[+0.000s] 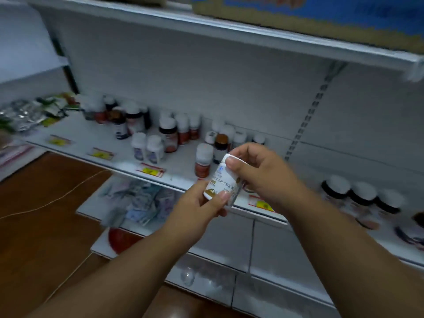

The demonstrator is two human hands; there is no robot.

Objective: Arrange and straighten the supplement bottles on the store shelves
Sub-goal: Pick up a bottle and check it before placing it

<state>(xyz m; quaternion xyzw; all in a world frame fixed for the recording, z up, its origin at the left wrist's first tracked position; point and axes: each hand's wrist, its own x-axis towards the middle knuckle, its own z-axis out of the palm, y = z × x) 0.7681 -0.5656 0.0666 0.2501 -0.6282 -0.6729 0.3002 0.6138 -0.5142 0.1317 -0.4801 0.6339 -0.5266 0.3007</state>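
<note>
Both hands hold one white bottle [222,180] in the air, in front of the shelf's [91,136] front edge and clear of it. The left hand [197,210] closes on the bottle's base, thumb across the lower label; the right hand [259,171] closes on the cap end, thumb pressed on the white cap. The bottle sits tilted, cap up and leaning toward the right, its label turned to the camera.

This looks like the check-and-turn step: one bottle taken off the shelf and held up so its label can be read or faced before it goes back. It is not yet placed.

On the shelf behind, the other bottles stand in loose clusters rather than rows. A pair of white bottles [148,148] stands near the front edge, left of the hands. A red-labelled bottle [203,160] stands alone just behind the held one, with a brown-capped bottle [220,146] and more white caps behind it toward the back panel. A further group crowds the back left. On the neighbouring shelf section to the right, dark bottles [362,196] stand in a line near its front.

The next move likely calls for picking a gap, perhaps beside the lone red-labelled bottle, lowering the held bottle upright with its label facing the front edge, and letting go without knocking its close neighbours. The picture is blurred, so the label text and exact spacing cannot be told.
</note>
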